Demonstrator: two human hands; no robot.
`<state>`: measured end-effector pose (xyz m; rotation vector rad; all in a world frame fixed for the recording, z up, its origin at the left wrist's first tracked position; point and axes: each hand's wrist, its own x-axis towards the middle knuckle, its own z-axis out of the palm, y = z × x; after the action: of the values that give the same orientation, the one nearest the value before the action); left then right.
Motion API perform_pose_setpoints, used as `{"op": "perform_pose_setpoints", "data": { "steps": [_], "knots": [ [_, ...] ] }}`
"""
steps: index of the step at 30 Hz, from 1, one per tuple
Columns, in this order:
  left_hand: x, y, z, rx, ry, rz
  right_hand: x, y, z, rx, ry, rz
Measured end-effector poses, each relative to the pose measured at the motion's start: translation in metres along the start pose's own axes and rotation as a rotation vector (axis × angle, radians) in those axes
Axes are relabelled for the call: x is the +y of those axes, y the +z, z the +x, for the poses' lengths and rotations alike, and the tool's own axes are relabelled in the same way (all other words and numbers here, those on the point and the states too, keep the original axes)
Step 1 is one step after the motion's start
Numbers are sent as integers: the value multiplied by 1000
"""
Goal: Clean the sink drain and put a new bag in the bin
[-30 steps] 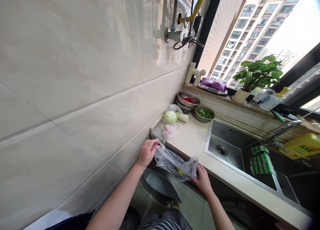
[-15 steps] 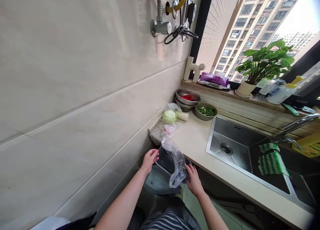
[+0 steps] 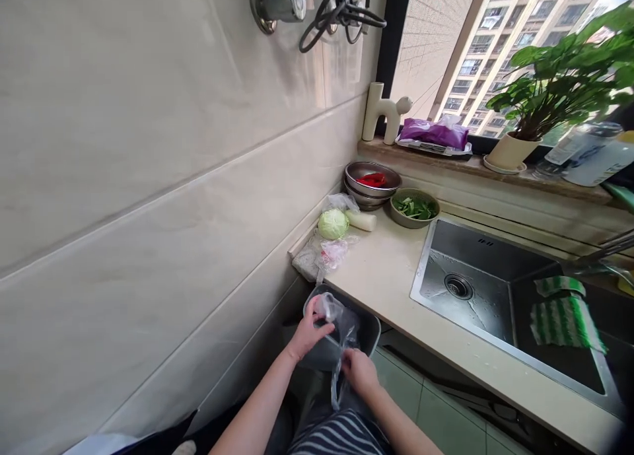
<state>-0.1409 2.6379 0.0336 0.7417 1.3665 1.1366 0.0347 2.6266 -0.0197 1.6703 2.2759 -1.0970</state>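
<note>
One clear plastic bag [image 3: 344, 326] between both hands [image 3: 310, 333] [image 3: 359, 369]

Bare forearms [image 3: 253, 415] w/ dark & white horiz.-striped top [image 3: 339, 435]

Dark navy and white stripes across the shirt [image 3: 341, 436]; bright green and white stripes along the folded dishcloth [image 3: 564, 323]. Vivid red on the pepper pieces [image 3: 372, 179], deep purple on the packet [image 3: 434, 133], pale green on the cabbage [image 3: 333, 224], dull grey on the bin [image 3: 366, 333], colourless sheen on the plastic bag [image 3: 344, 323], warm cream on the wall tiles [image 3: 148, 177].
</note>
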Motion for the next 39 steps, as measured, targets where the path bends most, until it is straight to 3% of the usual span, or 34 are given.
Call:
{"op": "perform_pose_setpoints", "data": {
  "steps": [3, 5, 7, 9, 11, 13, 18, 20, 24, 28, 34, 36, 39],
  "knots": [
    [-4, 11, 7, 169, 180, 160, 10, 3, 3, 39, -52, 31],
    [-6, 9, 17, 324, 189, 137, 24, 4, 2, 155, -66, 167],
    [-8, -3, 24, 430, 147, 67, 43, 4, 1, 286, 11, 472],
    [-12, -23, 27, 480, 97, 12, 64, 2, 1, 378, 199, 950],
    [-18, -44, 25, 504, 58, -11, 81, -3, 3, 424, 381, 1379],
    [-27, -57, 19, 508, 43, 15, 93, -8, 6, 442, 464, 1599],
    [-41, -53, 4, 418, 128, 262, 86, -21, 11, 419, 502, 1678],
    [-38, -45, 4, 362, 178, 381, 75, -24, 11, 457, 487, 1558],
    [-26, -33, 11, 337, 188, 562, 58, -22, 10, 593, 370, 1058],
    [-13, -41, 17, 425, 126, 631, 62, -17, 13, 599, 360, 1077],
    [-12, -65, 22, 479, -7, 466, 92, -18, 16, 387, 359, 1629],
    [-15, -64, 27, 453, -57, 330, 98, -16, 16, 365, 369, 1618],
    [-13, -60, 28, 380, -58, 118, 103, -11, 13, 399, 438, 1389]
  ]
}}
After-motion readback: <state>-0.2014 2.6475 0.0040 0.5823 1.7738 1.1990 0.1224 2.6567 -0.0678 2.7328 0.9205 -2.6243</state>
